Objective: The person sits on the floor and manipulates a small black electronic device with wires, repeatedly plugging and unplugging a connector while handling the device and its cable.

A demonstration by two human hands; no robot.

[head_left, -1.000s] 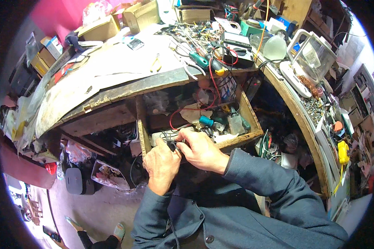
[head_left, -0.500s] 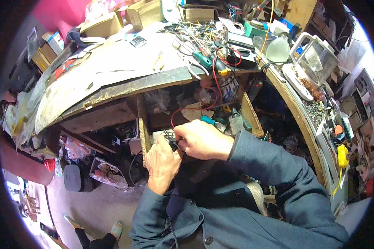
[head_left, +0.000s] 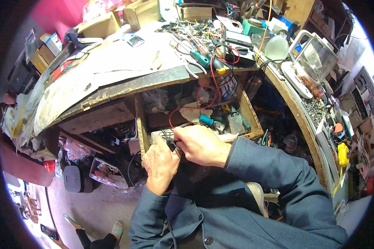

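Note:
Close together over the front of an open wooden drawer (head_left: pixel 142 124), my two hands nearly touch. My left hand (head_left: pixel 162 164) is closed, its fingertips pressed round a small dark piece that is mostly hidden. Curled beside it, my right hand (head_left: pixel 201 143) pinches at the same spot, and its fingers cover what they hold. A thin red cable (head_left: pixel 183 108) loops down from the bench and ends out of sight close to my fingers. Just behind the hands sits a pale item with thin dark wires (head_left: pixel 163 133). A teal-handled tool (head_left: pixel 205 120) lies in the drawer.
On the bench are a white sheet (head_left: pixel 116 62), pliers (head_left: pixel 188 66), a green-handled screwdriver (head_left: pixel 200 59) and a heap of small parts (head_left: pixel 195 31). A clear plastic container (head_left: pixel 318 58) stands right. Below left are a black bin (head_left: pixel 72 179) and another person's feet (head_left: pixel 117 229).
My view has shifted slightly. Both hands remain together at the drawer front, with my right hand moved a little left and down, showing more of the drawer.

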